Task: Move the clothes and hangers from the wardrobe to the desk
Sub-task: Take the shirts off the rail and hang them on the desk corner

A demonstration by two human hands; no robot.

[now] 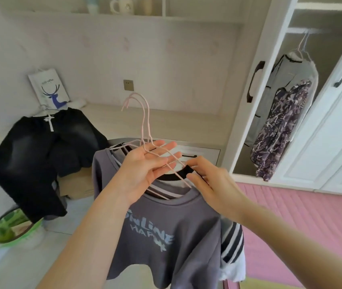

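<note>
The left hand (145,163) is spread wide, palm up, with the wires of two pink hangers (143,124) lying across its fingers (166,147). The right hand (209,180) pinches the black collar (186,172) of a striped shirt (231,236) hanging behind a grey T-shirt (166,236); both garments hang from the hangers, in front of the desk (166,122). The desk is a pale surface running along the back wall, between a bed corner on the left and the wardrobe (270,80) on the right. Black trousers (47,151) on a white hanger already lie on its left part, draping over the edge. A paper bag (49,88) leans against the wall behind them. The wardrobe stands open; a grey garment (291,80) and a patterned one (280,130) hang on its rail. A shelf (124,16) above the desk carries a mug (122,5). A pink mat (301,215) covers the floor at right, and a green basin (13,228) sits at lower left.
</note>
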